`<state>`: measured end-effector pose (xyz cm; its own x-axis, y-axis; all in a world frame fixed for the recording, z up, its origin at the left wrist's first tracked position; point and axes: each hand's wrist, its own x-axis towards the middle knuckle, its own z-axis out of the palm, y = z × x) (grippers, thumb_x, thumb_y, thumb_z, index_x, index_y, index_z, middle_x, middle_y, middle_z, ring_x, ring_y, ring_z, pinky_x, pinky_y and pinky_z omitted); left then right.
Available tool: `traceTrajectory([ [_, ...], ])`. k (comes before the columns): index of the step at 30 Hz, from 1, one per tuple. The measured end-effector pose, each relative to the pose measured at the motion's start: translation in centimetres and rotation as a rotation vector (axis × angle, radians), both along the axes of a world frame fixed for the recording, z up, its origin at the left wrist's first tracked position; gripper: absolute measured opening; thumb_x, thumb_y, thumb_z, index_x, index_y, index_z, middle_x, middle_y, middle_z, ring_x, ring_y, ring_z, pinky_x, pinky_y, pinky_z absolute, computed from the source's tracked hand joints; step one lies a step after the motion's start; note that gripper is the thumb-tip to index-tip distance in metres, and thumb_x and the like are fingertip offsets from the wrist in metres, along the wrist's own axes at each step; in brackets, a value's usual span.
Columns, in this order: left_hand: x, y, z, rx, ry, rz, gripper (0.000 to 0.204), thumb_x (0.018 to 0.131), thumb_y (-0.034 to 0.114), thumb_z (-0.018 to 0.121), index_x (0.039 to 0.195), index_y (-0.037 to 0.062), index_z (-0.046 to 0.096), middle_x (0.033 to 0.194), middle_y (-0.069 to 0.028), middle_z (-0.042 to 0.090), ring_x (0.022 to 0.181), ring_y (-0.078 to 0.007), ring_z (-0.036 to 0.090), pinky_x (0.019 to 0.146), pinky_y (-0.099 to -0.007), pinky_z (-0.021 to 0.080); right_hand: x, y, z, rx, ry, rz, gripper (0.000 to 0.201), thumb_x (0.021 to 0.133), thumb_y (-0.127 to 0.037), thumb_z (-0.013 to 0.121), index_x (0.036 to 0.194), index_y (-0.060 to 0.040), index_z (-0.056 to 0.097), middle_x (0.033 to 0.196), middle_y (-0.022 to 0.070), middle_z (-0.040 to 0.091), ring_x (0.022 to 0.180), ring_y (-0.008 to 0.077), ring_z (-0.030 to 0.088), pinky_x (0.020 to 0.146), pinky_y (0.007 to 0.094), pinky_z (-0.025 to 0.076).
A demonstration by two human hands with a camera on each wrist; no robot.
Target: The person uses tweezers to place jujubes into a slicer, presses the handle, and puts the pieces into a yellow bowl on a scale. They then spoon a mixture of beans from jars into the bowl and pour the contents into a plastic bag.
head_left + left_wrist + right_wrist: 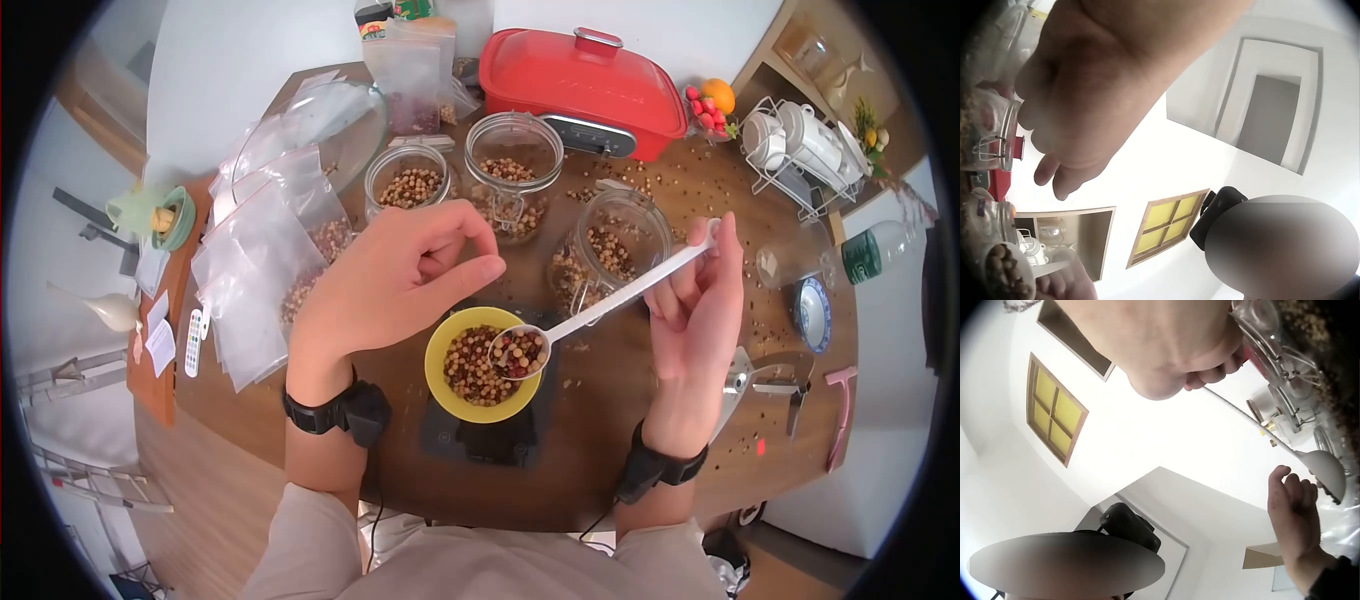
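Note:
My right hand (pixel 695 310) grips the end of a white ladle's (pixel 615 300) long handle. Round beans or nuts, mixed tan and dark red, fill the ladle's bowl, which overlaps the right side of a yellow bowl (pixel 437 385) in the head view. More of the same mix lies inside the yellow bowl, which stands on a dark flat scale (pixel 487 445). Just above and left of that bowl hovers my left hand (pixel 395 275), its fingers loosely curled and holding nothing. In the right wrist view the ladle (pixel 1329 472) hangs near the left hand (pixel 1295 509).
Glass jars with brown contents, a left one (pixel 375 185), a middle one (pixel 555 165) and a right one (pixel 660 235), stand behind the bowl. Clear plastic bags (pixel 245 260) cover the left side. A red electric cooker (pixel 570 85) sits at the back; a cup rack (pixel 800 185) stands right. Loose bits litter the tabletop.

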<state>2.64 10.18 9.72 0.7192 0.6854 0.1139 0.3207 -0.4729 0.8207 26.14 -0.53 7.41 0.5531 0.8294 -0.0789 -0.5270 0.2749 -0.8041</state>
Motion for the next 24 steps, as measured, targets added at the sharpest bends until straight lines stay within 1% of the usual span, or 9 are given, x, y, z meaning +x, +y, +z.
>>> traceTrajectory([
  [5, -0.3, -0.3, 0.2, -0.024, -0.013, -0.032, 0.007, 0.092, 0.008, 0.068, 0.094, 0.0035, 0.063, 0.064, 0.0064, 0.029, 0.058, -0.0043, 0.027, 0.052, -0.0225, 0.025, -1.8, -0.1, 0.0, 0.060, -0.183, 0.079, 0.041, 0.110, -0.039, 0.040, 0.087, -0.0084, 0.055, 0.050, -0.0074, 0.027, 0.043, 0.0039, 0.019, 0.043, 0.0248, 0.014],
  [6, -0.3, -0.4, 0.2, -0.028, -0.015, -0.038, 0.007, 0.092, 0.008, 0.068, 0.094, 0.0035, 0.063, 0.064, 0.0066, 0.029, 0.058, -0.0043, 0.027, 0.052, -0.0224, 0.025, -2.0, -0.3, 0.0, 0.062, -0.252, 0.109, 0.042, 0.110, -0.039, 0.039, 0.087, -0.0073, 0.055, 0.051, -0.0072, 0.029, 0.044, 0.0030, 0.021, 0.044, 0.0231, 0.016],
  [9, -0.2, -0.7, 0.4, -0.083, -0.005, -0.050, 0.008, 0.092, 0.009, 0.068, 0.093, 0.0032, 0.063, 0.064, 0.0065, 0.029, 0.059, -0.0044, 0.027, 0.053, -0.0219, 0.025, -3.0, -0.4, 0.2, 0.036, -0.385, 0.165, 0.042, 0.110, -0.039, 0.040, 0.087, -0.0069, 0.055, 0.052, -0.0076, 0.031, 0.045, 0.0018, 0.024, 0.044, 0.0218, 0.017],
  [10, -0.2, -0.7, 0.5, -0.083, -0.001, -0.056, 0.008, 0.092, 0.009, 0.068, 0.093, 0.0031, 0.063, 0.064, 0.0065, 0.029, 0.059, -0.0044, 0.027, 0.053, -0.0219, 0.025, -3.2, -0.6, 0.3, 0.047, -0.450, 0.208, 0.042, 0.110, -0.037, 0.041, 0.088, -0.0056, 0.057, 0.055, -0.0074, 0.036, 0.048, 0.0010, 0.028, 0.046, 0.0208, 0.020],
  [13, -0.1, -0.7, 0.6, -0.080, 0.010, -0.066, 0.008, 0.092, 0.009, 0.068, 0.092, 0.0030, 0.063, 0.064, 0.0066, 0.028, 0.059, -0.0044, 0.027, 0.052, -0.0219, 0.025, -3.9, -0.6, 0.4, 0.073, -0.617, 0.257, 0.044, 0.110, -0.038, 0.043, 0.087, -0.0040, 0.059, 0.058, -0.0066, 0.040, 0.052, 0.0011, 0.032, 0.049, 0.0203, 0.023],
  [14, -0.1, -0.8, 0.5, -0.077, 0.012, -0.063, 0.008, 0.092, 0.009, 0.068, 0.092, 0.0029, 0.063, 0.064, 0.0067, 0.028, 0.059, -0.0045, 0.027, 0.052, -0.0220, 0.025, -3.9, -0.8, 0.4, 0.096, -0.638, 0.291, 0.047, 0.109, -0.037, 0.043, 0.085, -0.0024, 0.061, 0.061, -0.0061, 0.043, 0.056, 0.0013, 0.036, 0.051, 0.0204, 0.026],
  [17, -0.1, -0.7, 0.5, -0.039, 0.011, -0.069, 0.009, 0.092, 0.010, 0.069, 0.092, 0.0028, 0.063, 0.064, 0.0068, 0.028, 0.059, -0.0044, 0.027, 0.052, -0.0224, 0.024, -3.5, -1.0, 0.4, 0.170, -0.690, 0.362, 0.049, 0.109, -0.039, 0.043, 0.084, -0.0016, 0.062, 0.063, -0.0055, 0.046, 0.057, 0.0017, 0.037, 0.051, 0.0202, 0.027],
  [19, 0.0, -0.6, 0.4, -0.039, 0.010, -0.073, 0.009, 0.092, 0.009, 0.068, 0.092, 0.0027, 0.063, 0.064, 0.0067, 0.028, 0.059, -0.0044, 0.027, 0.052, -0.0225, 0.024, -3.2, -1.2, 0.4, 0.184, -0.656, 0.369, 0.049, 0.109, -0.039, 0.043, 0.084, -0.0012, 0.063, 0.064, -0.0049, 0.047, 0.057, 0.0022, 0.038, 0.051, 0.0203, 0.026],
  [24, 0.3, -0.5, -0.4, -0.149, 0.007, -0.080, 0.008, 0.093, 0.009, 0.067, 0.094, 0.0025, 0.063, 0.063, 0.0069, 0.029, 0.058, -0.0039, 0.027, 0.052, -0.0230, 0.023, -2.3, -1.2, -0.1, 0.228, -0.586, 0.295, 0.058, 0.109, -0.047, 0.036, 0.084, -0.0014, 0.061, 0.061, -0.0048, 0.042, 0.053, 0.0033, 0.034, 0.048, 0.0211, 0.023],
])
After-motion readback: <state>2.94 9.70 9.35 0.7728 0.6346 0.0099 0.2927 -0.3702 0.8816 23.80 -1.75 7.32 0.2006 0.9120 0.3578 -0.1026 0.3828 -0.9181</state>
